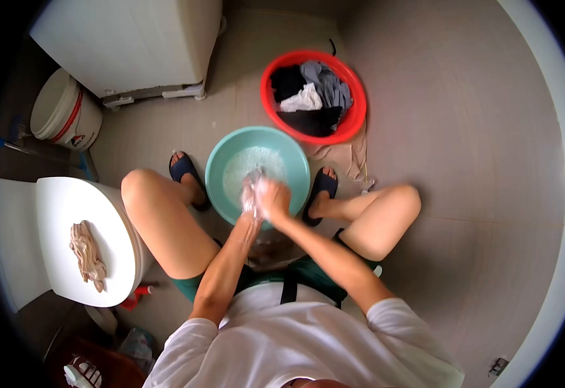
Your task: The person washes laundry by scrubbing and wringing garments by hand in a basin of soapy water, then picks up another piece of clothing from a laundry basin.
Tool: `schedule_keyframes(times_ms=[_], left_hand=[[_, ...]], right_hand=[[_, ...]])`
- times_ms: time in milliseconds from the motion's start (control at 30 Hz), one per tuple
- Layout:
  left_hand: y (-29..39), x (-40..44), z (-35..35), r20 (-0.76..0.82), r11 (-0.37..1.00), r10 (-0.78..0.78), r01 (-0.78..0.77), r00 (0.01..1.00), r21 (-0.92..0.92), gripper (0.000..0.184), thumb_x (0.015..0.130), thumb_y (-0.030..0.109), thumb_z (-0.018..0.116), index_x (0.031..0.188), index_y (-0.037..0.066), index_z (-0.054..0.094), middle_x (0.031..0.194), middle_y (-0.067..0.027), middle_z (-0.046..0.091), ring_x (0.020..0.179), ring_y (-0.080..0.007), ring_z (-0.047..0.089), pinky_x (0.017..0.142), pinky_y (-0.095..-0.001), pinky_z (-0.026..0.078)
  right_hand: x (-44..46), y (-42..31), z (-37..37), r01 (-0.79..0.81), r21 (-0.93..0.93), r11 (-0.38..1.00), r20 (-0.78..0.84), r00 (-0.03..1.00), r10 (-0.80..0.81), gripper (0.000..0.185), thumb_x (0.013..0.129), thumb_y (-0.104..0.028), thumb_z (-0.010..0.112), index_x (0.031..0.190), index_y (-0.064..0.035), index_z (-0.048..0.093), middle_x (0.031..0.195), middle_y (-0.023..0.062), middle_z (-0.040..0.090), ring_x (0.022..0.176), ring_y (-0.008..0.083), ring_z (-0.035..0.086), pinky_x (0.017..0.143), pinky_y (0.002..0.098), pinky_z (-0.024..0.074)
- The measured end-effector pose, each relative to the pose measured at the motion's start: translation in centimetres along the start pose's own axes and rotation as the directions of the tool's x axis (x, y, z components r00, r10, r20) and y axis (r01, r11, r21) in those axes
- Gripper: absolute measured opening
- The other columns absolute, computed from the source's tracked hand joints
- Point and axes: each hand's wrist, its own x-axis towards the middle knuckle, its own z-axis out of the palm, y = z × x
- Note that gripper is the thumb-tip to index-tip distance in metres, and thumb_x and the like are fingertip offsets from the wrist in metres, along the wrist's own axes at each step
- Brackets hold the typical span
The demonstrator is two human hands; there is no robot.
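Between my knees a teal basin holds water covered in white suds. Over its near side my two hands are pressed together. My right hand is closed in a fist, slightly blurred, against the left. My left hand is wet with foam, its fingers wrapped round a small soapy greyish cloth. Much of the cloth is hidden by the hands and lather, so its kind cannot be made out.
A red tub with black, grey and white clothes stands beyond the basin. Beige cloth lies beside it on the floor. On the left are a closed toilet lid bearing a beige garment, a white bucket and a white appliance.
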Motion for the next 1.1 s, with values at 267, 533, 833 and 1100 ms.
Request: schedule_keyframes(times_ms=[267,533,833,1100], left_hand=[[1.6,3.2,-4.9,0.306,0.992,-0.108,0.121,0.946,-0.022,0.050,0.096,0.048,0.031,0.115,0.008,0.053,0.104,-0.0125,0.061,0.091,-0.0266,0.059,0.081,-0.0417,0.051],[1.8,-2.8,6.9,0.147,0.956,-0.257,0.229,0.955,0.184,0.049,0.094,0.046,0.039,0.121,0.006,0.051,0.116,-0.0112,0.059,0.102,-0.0275,0.059,0.087,-0.0446,0.049],[2.5,-3.6,6.3,0.216,0.997,-0.047,0.058,0.975,-0.046,0.060,0.093,0.049,0.040,0.130,0.002,0.041,0.129,-0.0118,0.051,0.116,-0.0258,0.051,0.101,-0.0423,0.039],[1.7,-0.3,2.0,0.371,0.993,0.086,-0.047,0.925,-0.112,0.041,0.087,0.021,0.059,0.123,0.007,0.046,0.113,-0.0086,0.056,0.096,-0.0238,0.058,0.080,-0.0373,0.052]], right_hand=[[-2.2,-3.2,-3.0,0.072,0.169,0.983,-0.032,0.997,-0.067,0.021,0.079,-0.030,0.060,0.078,-0.0097,0.064,0.076,0.0196,0.063,0.071,0.0368,0.062,0.066,0.0477,0.0479],[5.7,4.3,-2.4,-0.508,0.757,0.410,0.456,0.861,0.226,0.024,0.085,-0.028,0.057,0.093,-0.0052,0.061,0.090,0.0121,0.065,0.079,0.0252,0.062,0.072,0.0360,0.0490],[5.4,2.5,-6.8,-0.423,0.758,-0.497,0.552,0.821,0.143,0.023,0.090,-0.018,0.055,0.105,-0.0006,0.057,0.100,0.0100,0.063,0.092,0.0218,0.061,0.082,0.0346,0.0498],[-2.8,-4.9,-6.7,0.257,0.204,0.945,-0.191,0.957,-0.219,0.017,0.080,-0.008,0.062,0.095,-0.0040,0.056,0.093,0.0119,0.055,0.082,0.0277,0.056,0.081,0.0417,0.0456]])
